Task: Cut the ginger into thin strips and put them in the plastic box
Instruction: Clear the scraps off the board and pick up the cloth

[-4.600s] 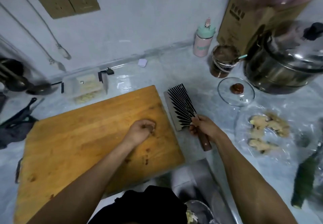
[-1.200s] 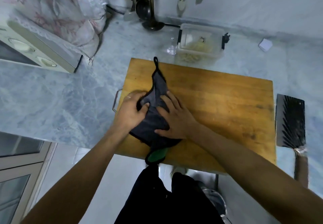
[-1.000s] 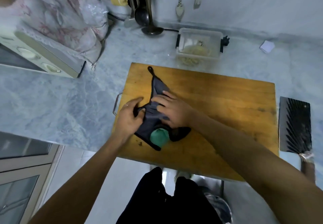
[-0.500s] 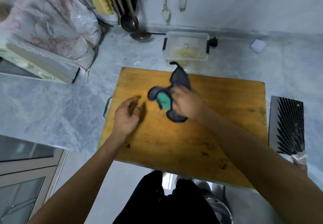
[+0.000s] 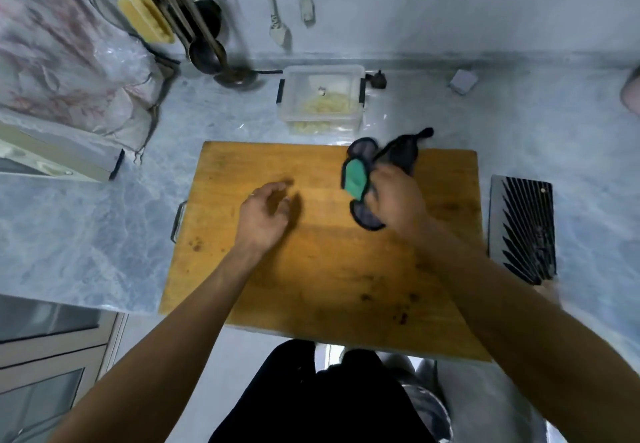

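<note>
One wooden cutting board (image 5: 329, 269), rectangular and stained, lies on the marbled grey counter (image 5: 86, 235), its near edge overhanging the counter's front. Two hands work above it: the left hand (image 5: 265, 219) hovers with a loose, wide grip holding nothing; the right hand (image 5: 396, 200) has its grip closed around one dark cloth (image 5: 398, 155) with a green patch. One ridged cleaver (image 5: 523, 228) lies flat to the right of the board. Past the far edge stands one clear plastic box (image 5: 320, 98) holding pale ginger strips (image 5: 325, 105).
</note>
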The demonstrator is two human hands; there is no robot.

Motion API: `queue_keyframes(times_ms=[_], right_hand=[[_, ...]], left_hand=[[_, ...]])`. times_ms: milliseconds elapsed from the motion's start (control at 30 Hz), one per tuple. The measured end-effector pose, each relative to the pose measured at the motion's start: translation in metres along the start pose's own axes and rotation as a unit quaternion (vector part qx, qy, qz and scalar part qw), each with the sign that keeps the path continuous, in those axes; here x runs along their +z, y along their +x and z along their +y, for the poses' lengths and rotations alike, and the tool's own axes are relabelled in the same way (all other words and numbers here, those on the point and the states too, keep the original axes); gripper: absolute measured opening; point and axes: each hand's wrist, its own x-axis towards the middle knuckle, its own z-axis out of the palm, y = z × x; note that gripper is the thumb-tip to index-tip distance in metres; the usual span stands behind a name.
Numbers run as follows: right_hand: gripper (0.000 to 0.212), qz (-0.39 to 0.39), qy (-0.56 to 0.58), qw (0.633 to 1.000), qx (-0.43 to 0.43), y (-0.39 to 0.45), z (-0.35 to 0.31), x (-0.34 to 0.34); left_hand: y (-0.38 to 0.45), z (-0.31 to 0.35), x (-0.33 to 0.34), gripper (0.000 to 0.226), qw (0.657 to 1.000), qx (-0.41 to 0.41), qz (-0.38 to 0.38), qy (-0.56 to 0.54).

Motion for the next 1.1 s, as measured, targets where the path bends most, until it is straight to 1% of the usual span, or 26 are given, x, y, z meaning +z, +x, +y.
queue_keyframes(times_ms=[33, 100, 133, 167, 200, 233, 300, 367, 400, 433, 467, 500, 533, 567, 600, 667, 733, 767, 800, 833, 900, 933, 967, 1000, 1067, 1100], right_hand=[[0.020, -0.022, 0.039, 0.994, -0.097, -0.027, -0.019, 0.011], [0.022, -0.118, 0.080, 0.941, -0.306, -0.087, -0.039, 0.034], [0.023, -0.170, 0.082, 0.913, -0.362, -0.106, -0.036, 0.032], [0.022, -0.183, 0.083, 0.899, -0.389, -0.109, -0.020, 0.022], [0.022, -0.176, 0.073, 0.907, -0.375, -0.101, 0.003, 0.008], [0.021, -0.137, 0.048, 0.933, -0.328, -0.087, 0.032, -0.003], [0.019, -0.029, 0.024, 0.989, -0.145, -0.054, 0.085, -0.033], [0.025, 0.021, 0.013, 0.999, 0.048, -0.044, 0.102, -0.043], [0.024, 0.022, 0.017, 0.997, 0.070, -0.052, 0.089, -0.035], [0.022, 0.003, 0.039, 0.999, 0.014, -0.068, 0.070, -0.022], [0.021, -0.030, 0.060, 0.994, -0.084, -0.091, 0.052, -0.010], [0.023, -0.081, 0.071, 0.975, -0.193, -0.116, 0.042, 0.003], [0.029, -0.130, 0.075, 0.952, -0.267, -0.134, 0.043, 0.006], [0.035, -0.142, 0.069, 0.943, -0.293, -0.142, 0.055, 0.001], [0.041, -0.136, 0.058, 0.949, -0.278, -0.140, 0.073, -0.009], [0.045, -0.086, 0.048, 0.987, -0.131, -0.133, 0.108, -0.032], [0.032, -0.007, 0.038, 0.999, -0.003, -0.147, 0.102, -0.031], [0.026, 0.009, 0.047, 0.999, 0.006, -0.164, 0.083, -0.017], [0.024, 0.002, 0.061, 0.998, -0.021, -0.183, 0.058, 0.001], [0.025, -0.013, 0.077, 0.994, -0.081, -0.200, 0.038, 0.015], [0.031, -0.096, 0.096, 0.973, -0.187, -0.219, 0.036, 0.026], [0.035, -0.090, 0.095, 0.972, -0.194, -0.213, 0.046, 0.022], [0.040, -0.073, 0.094, 0.981, -0.151, -0.205, 0.058, 0.017], [0.043, -0.044, 0.091, 0.992, -0.073, -0.195, 0.066, 0.008], [0.036, 0.037, 0.072, 0.995, 0.062, -0.177, 0.064, 0.003], [0.030, 0.062, 0.052, 0.994, 0.079, -0.169, 0.048, 0.011]], left_hand=[[0.001, 0.006, 0.005, 0.029, 1.000, -0.002, 0.013, -0.006], [0.005, 0.014, 0.011, 0.029, 0.999, -0.017, 0.037, -0.024], [0.007, 0.018, 0.014, 0.030, 0.999, -0.026, 0.036, -0.027], [0.008, 0.021, 0.017, 0.031, 0.999, -0.030, 0.029, -0.024], [0.008, 0.023, 0.020, 0.031, 0.999, -0.027, 0.022, -0.019], [0.008, 0.025, 0.023, 0.031, 1.000, -0.018, 0.014, -0.014], [0.003, 0.032, 0.031, 0.030, 1.000, 0.005, -0.005, -0.006], [-0.004, 0.039, 0.043, 0.030, 0.999, 0.029, -0.029, 0.002], [-0.007, 0.042, 0.051, 0.031, 0.998, 0.043, -0.040, 0.007], [-0.009, 0.046, 0.057, 0.032, 0.997, 0.058, -0.052, 0.015], [-0.012, 0.051, 0.064, 0.034, 0.996, 0.066, -0.062, 0.021], [-0.014, 0.056, 0.070, 0.036, 0.995, 0.070, -0.068, 0.024], [-0.016, 0.062, 0.075, 0.037, 0.994, 0.074, -0.074, 0.025], [-0.020, 0.067, 0.080, 0.038, 0.993, 0.081, -0.079, 0.025], [-0.024, 0.072, 0.084, 0.038, 0.992, 0.090, -0.081, 0.026], [-0.031, 0.078, 0.090, 0.039, 0.990, 0.107, -0.084, 0.035], [-0.037, 0.082, 0.095, 0.040, 0.989, 0.113, -0.089, 0.040], [-0.041, 0.083, 0.097, 0.039, 0.989, 0.111, -0.090, 0.038], [-0.045, 0.083, 0.098, 0.039, 0.989, 0.106, -0.095, 0.037], [-0.048, 0.082, 0.097, 0.038, 0.989, 0.102, -0.101, 0.037], [-0.050, 0.070, 0.091, 0.034, 0.988, 0.097, -0.107, 0.048], [-0.049, 0.061, 0.084, 0.033, 0.989, 0.093, -0.102, 0.058], [-0.049, 0.053, 0.074, 0.031, 0.990, 0.089, -0.092, 0.066], [-0.047, 0.044, 0.062, 0.030, 0.991, 0.083, -0.077, 0.070], [-0.047, 0.024, 0.039, 0.027, 0.996, 0.061, -0.038, 0.055], [-0.048, 0.013, 0.028, 0.026, 0.998, 0.040, -0.016, 0.047]])
